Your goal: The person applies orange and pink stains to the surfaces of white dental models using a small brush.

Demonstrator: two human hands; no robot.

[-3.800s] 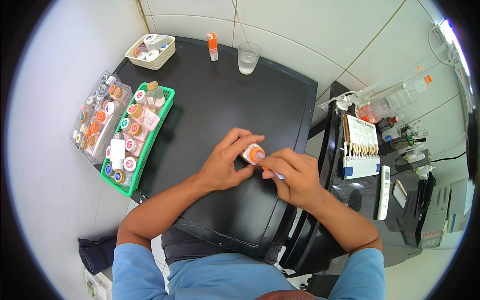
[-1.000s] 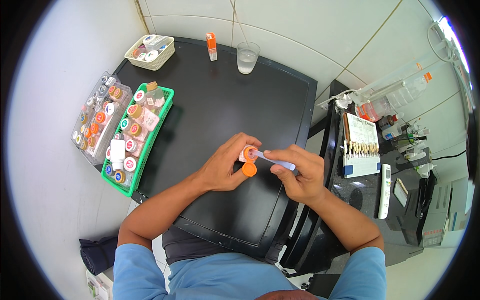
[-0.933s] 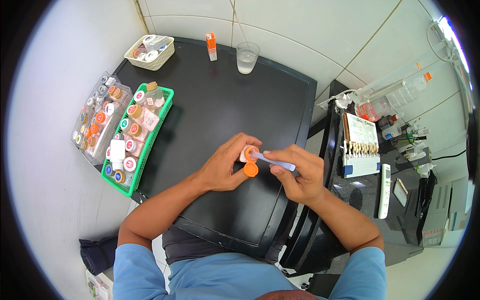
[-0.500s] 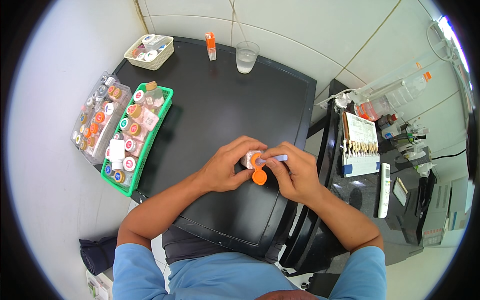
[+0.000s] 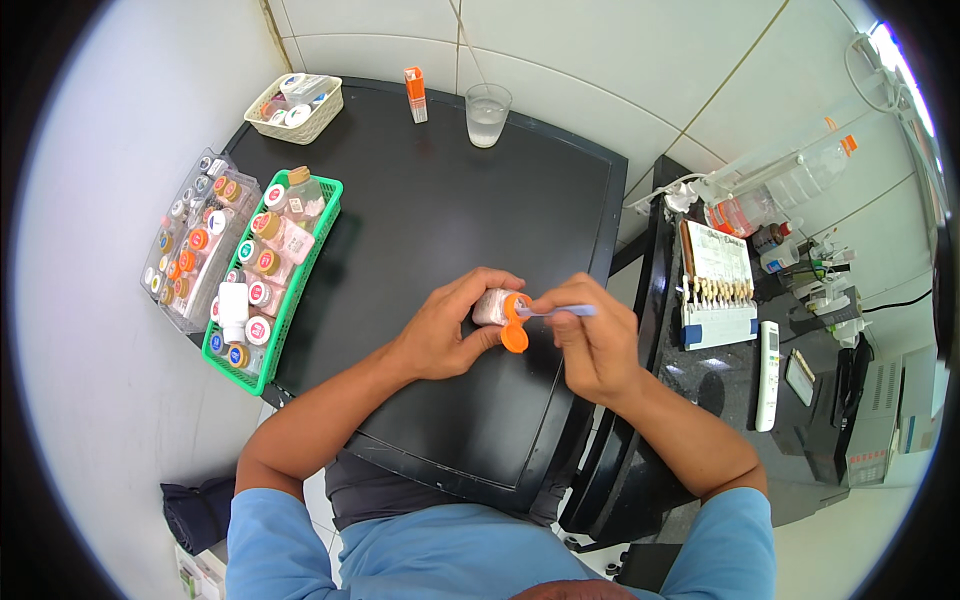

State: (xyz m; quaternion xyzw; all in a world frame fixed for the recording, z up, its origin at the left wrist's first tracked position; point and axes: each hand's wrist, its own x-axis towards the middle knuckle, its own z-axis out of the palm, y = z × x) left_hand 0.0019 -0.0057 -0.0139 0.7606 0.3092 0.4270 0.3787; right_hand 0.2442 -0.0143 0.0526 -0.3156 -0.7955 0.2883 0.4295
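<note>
At centre, our left hand (image 5: 448, 326) grips a bottle (image 5: 490, 307); our right hand (image 5: 600, 342) pinches a lilac stick (image 5: 580, 311) at its mouth.

The shirt (image 5: 450, 560) is light blue with short sleeves (image 5: 275, 535), the trousers (image 5: 385, 495) dark grey, the forearms (image 5: 345, 405) bare.

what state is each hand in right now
Left hand: closed around a small pinkish bottle with an open orange flip cap.
Right hand: closed on a slim pale-purple stick.
</note>
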